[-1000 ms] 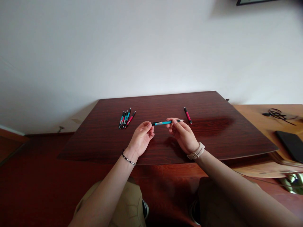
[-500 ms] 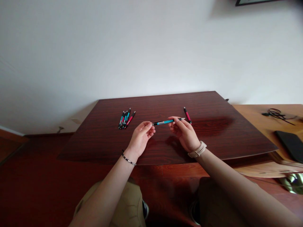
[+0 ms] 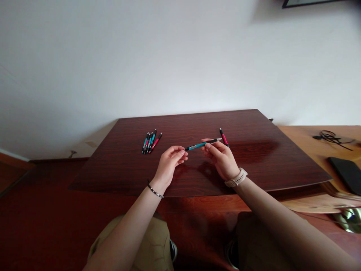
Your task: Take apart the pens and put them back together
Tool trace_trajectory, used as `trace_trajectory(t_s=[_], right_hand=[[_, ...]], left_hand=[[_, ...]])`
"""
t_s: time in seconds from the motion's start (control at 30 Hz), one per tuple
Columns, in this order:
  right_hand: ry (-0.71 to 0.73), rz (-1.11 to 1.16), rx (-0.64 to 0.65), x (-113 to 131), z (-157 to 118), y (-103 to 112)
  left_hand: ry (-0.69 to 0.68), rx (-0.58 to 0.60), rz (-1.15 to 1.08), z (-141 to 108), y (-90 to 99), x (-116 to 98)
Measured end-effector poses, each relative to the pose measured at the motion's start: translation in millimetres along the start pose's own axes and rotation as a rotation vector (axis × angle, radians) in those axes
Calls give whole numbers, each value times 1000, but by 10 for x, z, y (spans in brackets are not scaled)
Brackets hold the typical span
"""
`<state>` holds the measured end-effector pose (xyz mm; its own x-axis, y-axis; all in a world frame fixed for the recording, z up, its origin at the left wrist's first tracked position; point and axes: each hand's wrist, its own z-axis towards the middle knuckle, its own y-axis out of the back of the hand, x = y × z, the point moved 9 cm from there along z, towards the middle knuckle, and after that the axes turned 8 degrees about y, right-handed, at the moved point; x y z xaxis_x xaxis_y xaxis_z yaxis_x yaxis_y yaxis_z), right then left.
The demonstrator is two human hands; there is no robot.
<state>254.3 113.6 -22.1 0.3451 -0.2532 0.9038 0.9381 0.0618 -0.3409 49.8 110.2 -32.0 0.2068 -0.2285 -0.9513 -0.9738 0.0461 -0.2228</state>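
Note:
A blue-and-black pen [image 3: 196, 146] is held nearly level above the table, its silver tip pointing right and slightly up. My left hand [image 3: 171, 161] pinches its left end between thumb and fingers. Nearer the tip, my right hand [image 3: 221, 158] grips the barrel with thumb and fingertips. Beyond the right hand, a pink-and-black pen [image 3: 223, 136] lies on the table, partly behind the held pen's tip. To the left, several blue and pink pens [image 3: 151, 141] lie side by side in a loose bunch.
The dark wooden table [image 3: 183, 128] stands against a white wall. At its right is a lighter wooden surface [image 3: 299, 141] bearing a coiled black cable [image 3: 329, 137] and a flat black object [image 3: 345, 173]. My knees are below the table's front edge.
The pen has shifted slightly right and turned a little about its length. My right fingers now sit farther from its tip, and my left hand has moved slightly right.

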Motion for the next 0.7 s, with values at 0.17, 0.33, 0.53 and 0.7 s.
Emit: trace_trajectory(t_s=[0.17, 0.33, 0.53, 0.7], right_hand=[[17, -71, 18, 12, -4, -8], [44, -140, 39, 14, -13, -18], [83, -195, 88, 66, 12, -49], [189, -350, -39, 263, 172, 233]], left_hand=[[-64, 33, 197, -35, -108, -14], [-131, 107, 327, -55, -247, -9], [-163, 201, 425, -107, -364, -7], [-153, 202, 430, -109, -288, -5]])
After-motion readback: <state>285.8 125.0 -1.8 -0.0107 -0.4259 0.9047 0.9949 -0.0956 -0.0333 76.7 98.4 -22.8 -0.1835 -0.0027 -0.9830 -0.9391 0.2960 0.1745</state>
